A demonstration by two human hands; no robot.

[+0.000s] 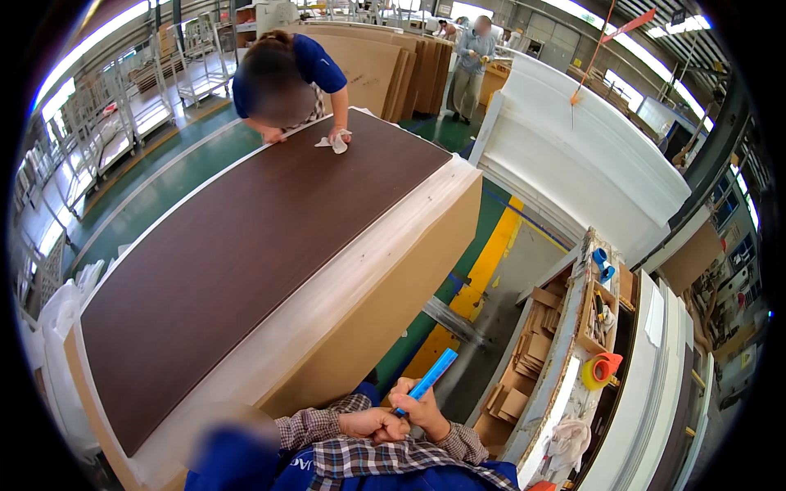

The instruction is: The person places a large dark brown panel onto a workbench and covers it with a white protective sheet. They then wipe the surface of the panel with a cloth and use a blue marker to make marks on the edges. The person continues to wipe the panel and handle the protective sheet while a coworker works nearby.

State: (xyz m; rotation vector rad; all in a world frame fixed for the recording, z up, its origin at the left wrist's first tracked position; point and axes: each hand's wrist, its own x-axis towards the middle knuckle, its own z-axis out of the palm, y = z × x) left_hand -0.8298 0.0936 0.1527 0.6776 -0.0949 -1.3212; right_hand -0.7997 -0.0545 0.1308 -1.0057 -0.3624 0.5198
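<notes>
Close to my body, my right hand (pixel 421 411) is closed round a long, flat, bright blue stick-like tool (pixel 434 373), perhaps a utility knife. Its free end points up and to the right. Against the tool's lower end, my left hand (pixel 373 423) is curled shut; what its fingers pinch is hidden. In front of me and to the left lies a large dark brown panel (pixel 246 270) on white sheeting (pixel 352 274) over a cardboard-sided stack (pixel 401 295). Neither hand touches the panel. At its far end a co-worker's hand (pixel 337 135) presses a white cloth (pixel 335 144) on the surface.
On my right, a worn bench (pixel 577 327) carries tape rolls (pixel 600 371), a wooden tool box (pixel 600 319) and a crumpled rag (pixel 566 443). Wood offcuts (pixel 532 340) fill its lower shelf. Large white panels (pixel 573 147) stand beyond. Another person (pixel 473 65) stands far back.
</notes>
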